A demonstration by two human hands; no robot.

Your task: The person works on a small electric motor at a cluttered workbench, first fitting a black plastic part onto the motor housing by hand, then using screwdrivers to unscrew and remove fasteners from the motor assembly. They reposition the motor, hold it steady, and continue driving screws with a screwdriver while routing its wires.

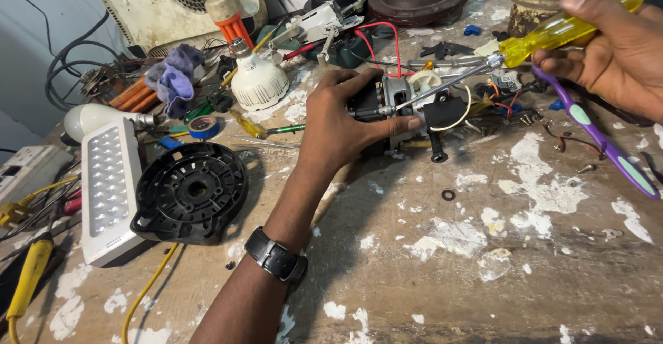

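Small grey-and-black motor (404, 106) — exposed windings, white gear, red wires

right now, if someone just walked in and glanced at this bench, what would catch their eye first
Most likely the left hand gripping a small electric motor at the bench's centre, while the right hand at the upper right drives a yellow-handled screwdriver into it and also holds a purple toothbrush. To the left lie a round black plastic cover and a white LED lamp.
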